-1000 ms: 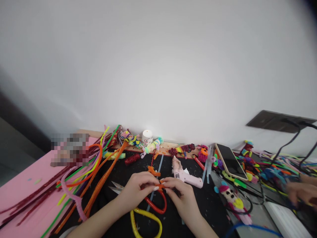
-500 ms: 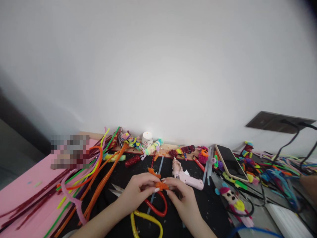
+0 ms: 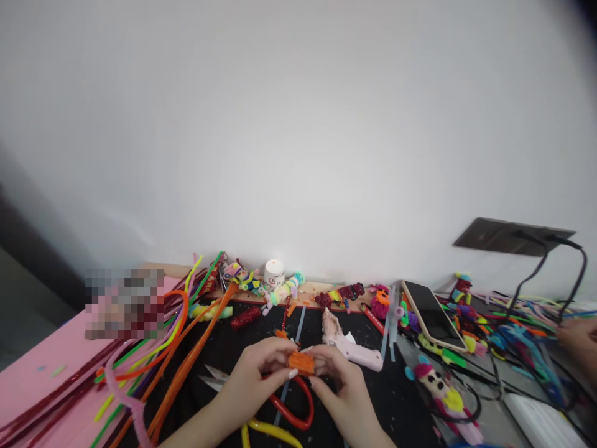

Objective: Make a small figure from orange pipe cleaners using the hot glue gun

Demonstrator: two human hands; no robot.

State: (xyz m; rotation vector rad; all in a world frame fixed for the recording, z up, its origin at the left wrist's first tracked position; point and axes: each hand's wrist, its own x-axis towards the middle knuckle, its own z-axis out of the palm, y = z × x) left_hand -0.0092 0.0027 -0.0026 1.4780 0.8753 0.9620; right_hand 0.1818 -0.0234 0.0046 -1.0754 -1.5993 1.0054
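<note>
Both my hands meet over the black work surface, holding a small orange fuzzy piece (image 3: pixel 301 363), apparently made of pipe cleaner, between them. My left hand (image 3: pixel 261 370) pinches its left end with thumb and fingers. On its right end, my right hand (image 3: pixel 338 376) has its fingers closed. Under my hands lies a pair of scissors (image 3: pixel 215 378), blades showing to the left of my left wrist, with a red loop handle (image 3: pixel 305 414) and a yellow one (image 3: pixel 275 432). Just beyond my fingers rests a glue gun (image 3: pixel 357 353). My left forearm hides part of the scissors.
Long pipe cleaners (image 3: pixel 186 358) spread over the left side and a pink surface (image 3: pixel 28 367). Small pipe-cleaner figures (image 3: pixel 342 292) and a white paper cup (image 3: pixel 274 274) line the wall. Rightward are a phone (image 3: pixel 433 314), cables, a monkey-like doll (image 3: pixel 443 398) and another person's hand (image 3: pixel 578 342).
The orange piece has turned in my fingers and now shows a broader, blocky side. The view has shifted slightly. The other person's hand shows more at the right edge.
</note>
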